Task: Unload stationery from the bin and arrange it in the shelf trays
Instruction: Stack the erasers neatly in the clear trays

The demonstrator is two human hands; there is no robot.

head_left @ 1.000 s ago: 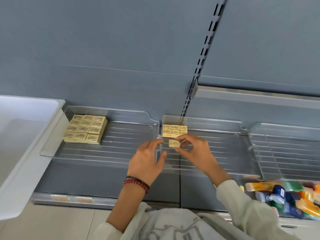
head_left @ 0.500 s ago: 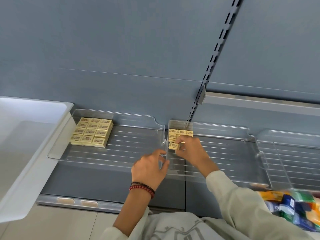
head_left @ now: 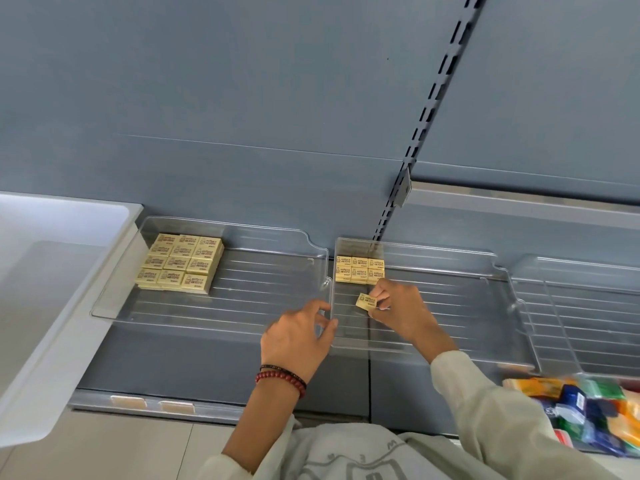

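Note:
My right hand (head_left: 401,308) pinches a small yellow eraser pack (head_left: 367,301) just above the floor of the middle clear shelf tray (head_left: 450,306). Behind it, several matching packs (head_left: 360,270) stand in two rows in that tray's back left corner. My left hand (head_left: 299,336) grips the wall where the middle tray meets the left clear tray (head_left: 242,306). A block of several yellow packs (head_left: 181,262) fills the left tray's back left corner. The bin (head_left: 595,414) of colourful stationery shows at the lower right.
A third clear tray (head_left: 588,306) lies to the right. A white shelf end panel (head_left: 52,289) stands on the left. A slotted upright rail (head_left: 426,126) runs up the grey back wall. Price label holders (head_left: 152,404) line the shelf's front edge.
My right hand drew back from the rows with a pack still pinched, now tilted and nearer the tray's front. My left hand stays on the tray wall. The view shifted slightly.

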